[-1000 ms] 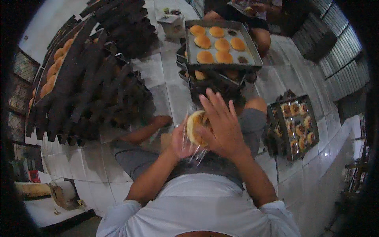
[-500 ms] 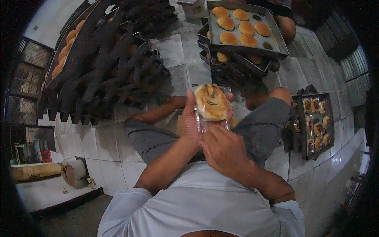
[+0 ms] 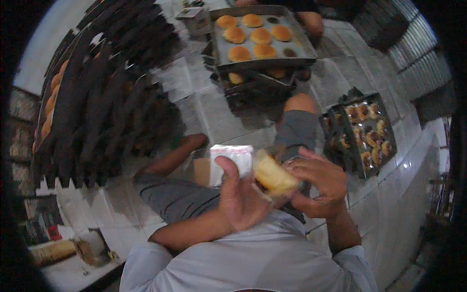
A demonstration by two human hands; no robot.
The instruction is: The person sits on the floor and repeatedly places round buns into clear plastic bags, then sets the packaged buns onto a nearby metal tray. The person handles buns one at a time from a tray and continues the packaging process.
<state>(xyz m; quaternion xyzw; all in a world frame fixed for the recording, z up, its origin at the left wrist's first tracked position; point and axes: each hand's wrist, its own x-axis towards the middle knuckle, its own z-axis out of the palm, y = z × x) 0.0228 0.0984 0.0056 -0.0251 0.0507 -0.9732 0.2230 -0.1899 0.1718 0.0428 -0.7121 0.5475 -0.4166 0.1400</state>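
Note:
A golden bun (image 3: 275, 175) in a clear plastic wrapper is tilted and blurred by motion in front of my lap. My right hand (image 3: 323, 185) is closed on its right side, gripping the wrapper. My left hand (image 3: 245, 202) is palm up at the bun's lower left, its thumb stretched upward. Its fingers are blurred and partly hidden by the bun; whether they touch it I cannot make out. Just behind the left thumb is a white, shiny stack of what look like plastic bags (image 3: 231, 158), over a piece of brown cardboard (image 3: 202, 170).
Ahead, a metal tray (image 3: 304, 41) of round golden buns tops a stack of trays. Another tray (image 3: 384, 160) on the right holds several wrapped buns. Tall stacks of dark trays (image 3: 97, 112) fill the left. A person's knee (image 3: 310, 24) shows behind the far tray.
The bun has moved down and to the right, passing from my left hand into my right. My left thumb has come off it. The white stack has come into sight; the view has shifted.

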